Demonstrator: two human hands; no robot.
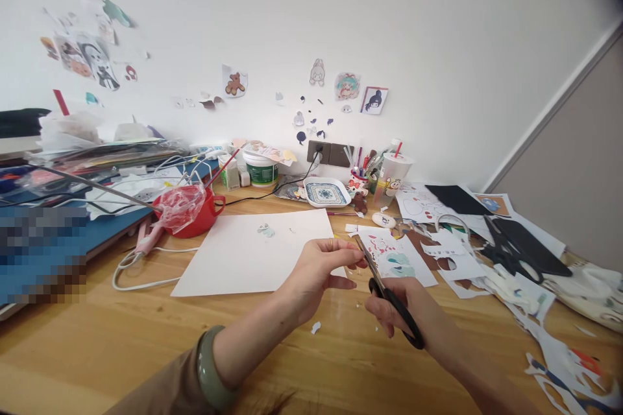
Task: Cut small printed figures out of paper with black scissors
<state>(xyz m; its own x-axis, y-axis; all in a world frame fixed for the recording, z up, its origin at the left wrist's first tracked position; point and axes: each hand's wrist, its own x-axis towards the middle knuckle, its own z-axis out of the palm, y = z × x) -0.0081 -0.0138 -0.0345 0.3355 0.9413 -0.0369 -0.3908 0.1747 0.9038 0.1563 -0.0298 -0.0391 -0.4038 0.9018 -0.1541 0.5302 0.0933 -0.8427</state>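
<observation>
My right hand [396, 305] grips black-handled scissors [389, 295], whose blades point up and to the left. Just left of the blades, my left hand [324, 269] has its thumb and fingers pinched together near the blade tips; whatever lies between them is too small to make out. A large white sheet [243, 256] with a small green figure near its top lies left of my hands. Behind the scissors rests a paper with red and teal drawings [394, 256]. A small white scrap [316, 327] lies on the wooden table [272, 363] below my left hand.
At the left stands a red mug [207, 214] with plastic wrap. A patterned square dish [327, 193], a pen holder [359, 181] and a lidded cup [389, 181] line the back. Paper cutouts and another pair of black scissors [509, 253] lie at the right.
</observation>
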